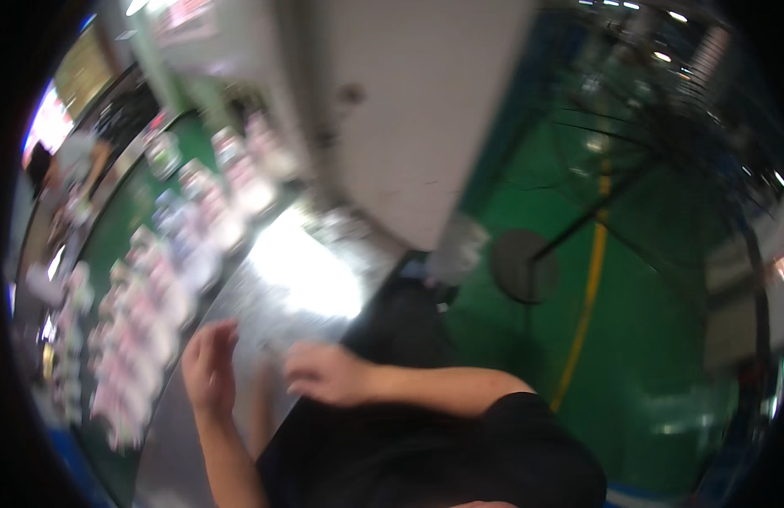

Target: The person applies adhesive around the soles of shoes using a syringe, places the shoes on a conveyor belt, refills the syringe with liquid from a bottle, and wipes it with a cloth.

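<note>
Motion blur covers the whole view. Over a shiny metal tabletop (265, 305), my left hand (210, 364) is raised with its fingers bent upward. Nothing can be made out in it. My right hand (328, 372) reaches in from the right, just above the table's near edge, with its fingers curled and smeared. Whether it holds anything does not show. The two hands are apart. Left of the table, rows of pink and white packages (146, 313) stand on a green surface (104, 245), nearest to my left hand.
A pale cabinet or wall panel (417, 102) rises beyond the table. To the right, a black stand fan (637, 169) with a round base (525, 265) stands on the green floor (646, 356), crossed by a yellow line (591, 296). A person (70, 169) is at the far left.
</note>
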Available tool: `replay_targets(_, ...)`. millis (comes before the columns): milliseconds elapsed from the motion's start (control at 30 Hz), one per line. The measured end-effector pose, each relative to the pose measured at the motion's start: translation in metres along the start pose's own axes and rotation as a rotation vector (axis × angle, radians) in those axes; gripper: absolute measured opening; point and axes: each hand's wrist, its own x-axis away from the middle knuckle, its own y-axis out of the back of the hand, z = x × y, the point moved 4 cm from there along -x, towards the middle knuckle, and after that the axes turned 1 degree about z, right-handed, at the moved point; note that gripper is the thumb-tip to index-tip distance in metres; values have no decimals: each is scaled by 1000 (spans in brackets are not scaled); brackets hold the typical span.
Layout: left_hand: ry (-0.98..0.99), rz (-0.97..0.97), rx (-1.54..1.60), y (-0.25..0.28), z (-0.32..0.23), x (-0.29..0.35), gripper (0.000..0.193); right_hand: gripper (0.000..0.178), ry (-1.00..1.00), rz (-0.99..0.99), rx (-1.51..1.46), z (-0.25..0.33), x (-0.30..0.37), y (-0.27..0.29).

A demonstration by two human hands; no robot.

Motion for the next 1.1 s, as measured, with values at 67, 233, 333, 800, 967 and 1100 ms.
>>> replay_targets(67,-37,34,-359,22,12,-31,26,15,8,-29,89,-14,2,21)
replay_targets(233,-148,210,-1442,37,4,-38,25,42,-112,-42,-39,-19,-37,50)
replay_targets(333,39,84,-1269,51,2,-37,41,55,-140,-80,57,-46,-50,53)
replay_targets(800,-1015,42,-1673,-143,-252,-23,43,40,-160,-165,-84,-77,-38,52)
replay_targets(967,-1185,133,-1348,-277,-296,-37,68,39,-149,-163,-83,-79,-37,52)
replay_targets(1100,-1149,168,-1105,-357,-340,-64,94,39,-167,-159,-64,-80,-38,54)
